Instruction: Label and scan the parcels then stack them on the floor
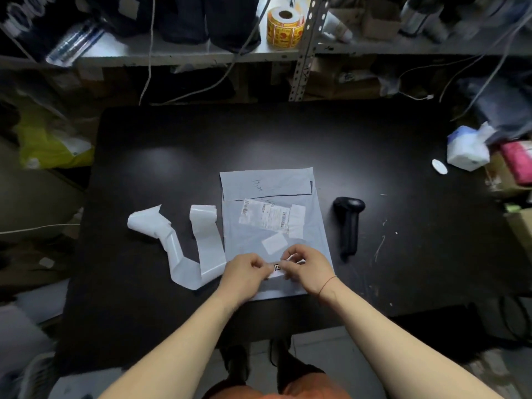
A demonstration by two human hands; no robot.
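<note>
Left hand (247,269) and right hand (305,267) pinch a small label (275,269) above the near end of the parcel (276,220) (the scanner (349,223) lies just right of it). Thin, limp, probably sticky: best held by its edges.

Dim, cluttered workroom, seen over a black work table (288,133).
Two soft patches of light glint on the matte tabletop; behind it a grey metal shelf (184,56) rests on a perforated steel upright (305,53), cables (148,61) hanging past it, pale floor (316,341) showing below the table's near edge.
</note>
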